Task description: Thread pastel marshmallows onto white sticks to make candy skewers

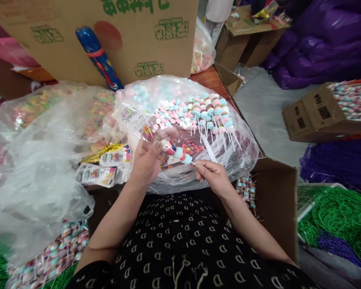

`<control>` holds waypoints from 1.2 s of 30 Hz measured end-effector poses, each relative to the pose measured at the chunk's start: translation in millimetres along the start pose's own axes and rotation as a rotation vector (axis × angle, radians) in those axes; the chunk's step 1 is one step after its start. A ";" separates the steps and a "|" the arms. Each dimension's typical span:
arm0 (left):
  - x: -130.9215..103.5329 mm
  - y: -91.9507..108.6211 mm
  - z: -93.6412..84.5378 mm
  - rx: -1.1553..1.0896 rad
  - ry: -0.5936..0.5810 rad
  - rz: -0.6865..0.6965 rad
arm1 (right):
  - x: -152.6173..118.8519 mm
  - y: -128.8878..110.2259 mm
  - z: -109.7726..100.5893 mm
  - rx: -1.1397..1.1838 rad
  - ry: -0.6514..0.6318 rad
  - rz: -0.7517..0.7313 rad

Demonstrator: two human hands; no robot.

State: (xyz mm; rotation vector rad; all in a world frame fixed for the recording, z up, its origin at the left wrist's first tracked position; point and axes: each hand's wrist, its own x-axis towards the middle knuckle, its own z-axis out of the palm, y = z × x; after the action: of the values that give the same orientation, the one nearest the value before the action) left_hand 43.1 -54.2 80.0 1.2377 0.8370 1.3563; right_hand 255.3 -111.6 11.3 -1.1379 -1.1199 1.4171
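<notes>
My right hand (212, 173) pinches the white stick of a marshmallow skewer (183, 155) in pale blue, pink and white. The skewer's other end is inside a small clear printed bag (167, 146). Around that bag my left hand (147, 158) is closed, its fingertips partly smeared by motion. Behind both hands, finished-looking marshmallow skewers (210, 110) lie side by side on plastic sheeting, sticks towards me. Loose pink, white and blue marshmallows (173, 112) are heaped beside them. Red ring candies (192, 147) and a few white sticks (209, 146) lie just beyond my hands.
Flat printed bags (98, 173) and gold twist ties (106, 152) lie left of my left hand. A big bag of ring candies (93, 112) stands further left. A blue bottle (99, 58) leans on a large carton (156, 40). An open box (276, 192) is at my right.
</notes>
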 end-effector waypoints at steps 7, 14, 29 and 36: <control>1.2 -11.5 15.2 -0.267 0.086 -0.120 | 1.4 4.5 14.8 -0.052 -0.003 0.002; 7.3 -26.1 5.0 -0.345 0.151 -0.209 | 10.6 16.2 24.3 -0.104 0.116 -0.056; 19.9 -26.8 3.3 -0.410 0.247 -0.268 | 14.9 15.4 23.8 -0.477 0.169 -0.259; 15.0 -31.0 9.9 -0.335 0.252 -0.239 | 14.9 1.5 28.2 -0.207 -0.072 0.024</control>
State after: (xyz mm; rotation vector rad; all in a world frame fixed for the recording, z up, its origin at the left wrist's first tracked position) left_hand 61.7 -35.4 55.8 0.6957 0.8582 1.4039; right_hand 225.7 -99.3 12.3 -1.2564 -1.3320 1.3947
